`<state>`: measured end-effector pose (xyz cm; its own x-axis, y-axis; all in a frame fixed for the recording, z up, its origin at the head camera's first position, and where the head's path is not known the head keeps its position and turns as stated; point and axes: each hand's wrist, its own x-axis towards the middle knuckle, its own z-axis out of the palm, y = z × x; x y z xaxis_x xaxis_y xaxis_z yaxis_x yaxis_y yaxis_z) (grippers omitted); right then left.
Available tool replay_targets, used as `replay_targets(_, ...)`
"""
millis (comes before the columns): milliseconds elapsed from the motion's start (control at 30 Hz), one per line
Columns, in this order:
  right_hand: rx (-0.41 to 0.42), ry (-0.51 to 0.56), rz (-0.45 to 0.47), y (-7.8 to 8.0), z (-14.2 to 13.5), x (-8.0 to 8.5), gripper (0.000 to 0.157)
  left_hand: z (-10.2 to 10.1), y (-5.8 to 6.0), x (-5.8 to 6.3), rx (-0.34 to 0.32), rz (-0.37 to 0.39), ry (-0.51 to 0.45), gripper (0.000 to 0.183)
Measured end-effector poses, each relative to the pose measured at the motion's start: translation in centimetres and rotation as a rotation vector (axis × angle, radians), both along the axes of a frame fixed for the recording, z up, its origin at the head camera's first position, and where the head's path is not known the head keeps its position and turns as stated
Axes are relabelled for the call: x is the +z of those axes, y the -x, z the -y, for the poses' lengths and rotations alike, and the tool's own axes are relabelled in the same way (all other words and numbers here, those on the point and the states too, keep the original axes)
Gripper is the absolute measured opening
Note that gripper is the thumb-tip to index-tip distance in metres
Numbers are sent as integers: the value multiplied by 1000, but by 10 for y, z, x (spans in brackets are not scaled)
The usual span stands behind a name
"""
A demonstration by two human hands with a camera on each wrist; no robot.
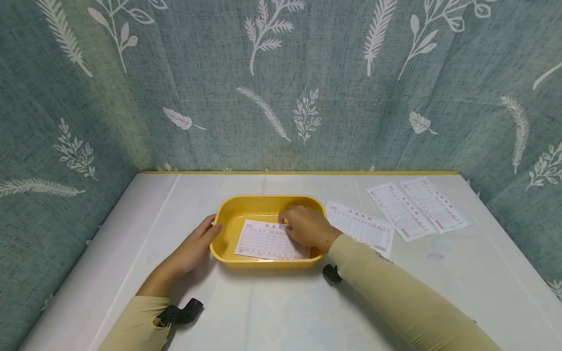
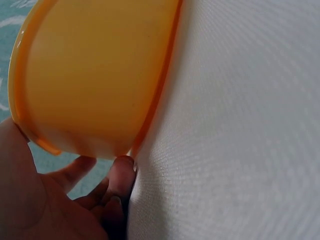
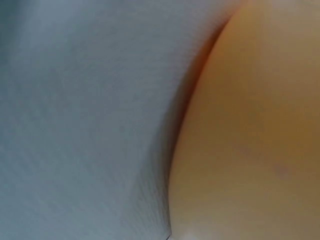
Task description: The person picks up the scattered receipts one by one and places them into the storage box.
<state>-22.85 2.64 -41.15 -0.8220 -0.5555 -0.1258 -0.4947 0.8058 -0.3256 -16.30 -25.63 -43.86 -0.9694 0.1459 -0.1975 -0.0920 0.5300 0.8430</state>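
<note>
A yellow plastic tray (image 1: 268, 264) stands on the white table, its long side facing me. My left hand (image 1: 199, 246) holds its left end, with the thumb at the rim and the fingers against the outer wall; the left wrist view shows this tray wall (image 2: 95, 75) above the fingers. Inside lies a printed receipt slip (image 1: 268, 241). Reaching over the tray's right end, my right hand (image 1: 307, 226) has curled fingers on the slip's right part and covers that corner. Only the tray's outside (image 3: 250, 130) shows in the right wrist view; the hand is out of its frame.
Right of the tray, another slip (image 1: 360, 224) lies partly behind my right forearm. Farther right are two more slips, a nearer one (image 1: 400, 212) and an outer one (image 1: 434, 204). A leaf-patterned teal curtain (image 1: 272, 122) borders the table's back and sides.
</note>
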Motion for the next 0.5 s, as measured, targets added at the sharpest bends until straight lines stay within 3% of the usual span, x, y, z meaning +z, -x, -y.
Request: replay_targets(500, 36, -33, -56, -2, 0, -2, 20, 0, -1, -1, -3, -16, -19, 54)
